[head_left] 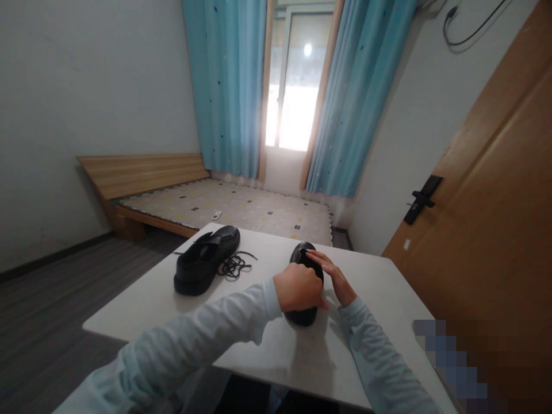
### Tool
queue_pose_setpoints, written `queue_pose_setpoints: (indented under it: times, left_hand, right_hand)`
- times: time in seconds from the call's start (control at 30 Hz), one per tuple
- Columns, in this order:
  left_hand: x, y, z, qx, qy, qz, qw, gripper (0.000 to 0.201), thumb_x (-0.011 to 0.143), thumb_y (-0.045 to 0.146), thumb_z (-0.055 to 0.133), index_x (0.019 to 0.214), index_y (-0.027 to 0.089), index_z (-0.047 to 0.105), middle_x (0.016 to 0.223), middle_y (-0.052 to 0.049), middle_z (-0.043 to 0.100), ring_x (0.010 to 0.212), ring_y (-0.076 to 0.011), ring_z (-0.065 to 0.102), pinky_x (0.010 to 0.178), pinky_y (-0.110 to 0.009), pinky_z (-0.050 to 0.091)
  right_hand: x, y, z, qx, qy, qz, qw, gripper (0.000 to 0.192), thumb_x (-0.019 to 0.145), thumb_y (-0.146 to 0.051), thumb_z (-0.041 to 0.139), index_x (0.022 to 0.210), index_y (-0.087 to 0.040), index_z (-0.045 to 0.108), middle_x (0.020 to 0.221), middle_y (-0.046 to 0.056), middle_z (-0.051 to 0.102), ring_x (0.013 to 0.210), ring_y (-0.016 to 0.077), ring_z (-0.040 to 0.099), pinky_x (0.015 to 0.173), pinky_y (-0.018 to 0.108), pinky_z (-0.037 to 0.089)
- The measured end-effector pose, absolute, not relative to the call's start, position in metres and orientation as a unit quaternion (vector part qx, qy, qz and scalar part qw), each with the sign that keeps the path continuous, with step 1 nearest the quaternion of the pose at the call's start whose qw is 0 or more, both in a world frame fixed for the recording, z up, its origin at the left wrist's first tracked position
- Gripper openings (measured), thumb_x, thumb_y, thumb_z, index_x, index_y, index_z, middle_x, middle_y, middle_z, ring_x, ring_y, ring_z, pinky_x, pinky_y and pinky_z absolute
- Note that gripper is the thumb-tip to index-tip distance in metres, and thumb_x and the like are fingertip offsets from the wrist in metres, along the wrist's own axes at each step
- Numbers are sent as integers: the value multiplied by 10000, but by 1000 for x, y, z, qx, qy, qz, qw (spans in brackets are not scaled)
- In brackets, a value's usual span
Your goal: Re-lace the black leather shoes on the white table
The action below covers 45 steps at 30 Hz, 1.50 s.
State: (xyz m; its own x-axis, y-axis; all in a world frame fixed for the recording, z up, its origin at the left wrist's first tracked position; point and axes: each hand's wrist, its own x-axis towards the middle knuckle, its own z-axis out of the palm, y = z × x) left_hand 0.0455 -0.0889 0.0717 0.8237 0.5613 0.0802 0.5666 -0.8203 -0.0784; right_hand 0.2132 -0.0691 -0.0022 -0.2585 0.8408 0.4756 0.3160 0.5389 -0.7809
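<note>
The black shoe (307,287) under my hands stands on the white table (379,287), right of its middle and nearer my edge, its toe pointing away from me toward the window. My left hand (298,287) sits on top of it, curled into a loose fist over the opening; I cannot tell from here what my fingers pinch, if anything. My right hand (334,276) lies along the shoe's right side with the fingers stretched out flat and close together, their tips touching the toe end. Both my arms are in pale blue sleeves (207,339).

To the left on the same table, well apart from this shoe, stands the second black shoe (204,260), angled with its toe toward the far edge, and a loose tangle of black lace (235,265) lies just beside it on the right.

Beyond the table is a low wooden bed (224,207) with a patterned mattress, turquoise curtains (224,86) flanking a bright window (293,86), and a wooden door (495,201) at right.
</note>
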Motion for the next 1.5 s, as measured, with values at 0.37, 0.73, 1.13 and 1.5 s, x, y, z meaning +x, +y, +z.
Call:
queue_pose_setpoints:
  times: [0.37, 0.73, 1.13, 1.5]
  left_hand:
    - [42, -104, 34, -950, -299, -57, 65, 307, 744, 260, 642, 963, 67, 545, 809, -129, 612, 714, -234, 628, 571, -322, 503]
    - [35, -96, 44, -948, -311, -29, 51, 585, 585, 358, 775, 1057, 151, 498, 793, -100, 668, 764, -277, 648, 739, -399, 447]
    - [44, -86, 46, -938, -335, 60, 67, 585, 512, 539, 751, 923, 129, 672, 900, -174, 673, 954, -341, 568, 973, -559, 231]
    - [42, -65, 44, -957, -263, 118, 4, 481, 548, 552, 714, 818, 154, 702, 760, -131, 690, 803, -291, 634, 758, -406, 459]
  right_hand:
    - [212, -70, -1, -394, -751, 267, 458, 441, 893, -388, 305, 1241, -255, 541, 1368, 21, 455, 1283, 241, 350, 1106, 457, 166]
    - [213, -69, -2, -390, -754, 263, 458, 428, 894, -365, 309, 1242, -268, 538, 1360, 12, 464, 1275, 237, 360, 1101, 456, 174]
    - [210, -71, -3, -399, -757, 250, 453, 426, 892, -386, 317, 1215, -263, 566, 1341, 25, 489, 1254, 250, 387, 1090, 481, 184]
    - [207, -73, -4, -404, -769, 228, 439, 431, 896, -395, 300, 1185, -264, 592, 1302, 32, 528, 1194, 262, 438, 1053, 501, 233]
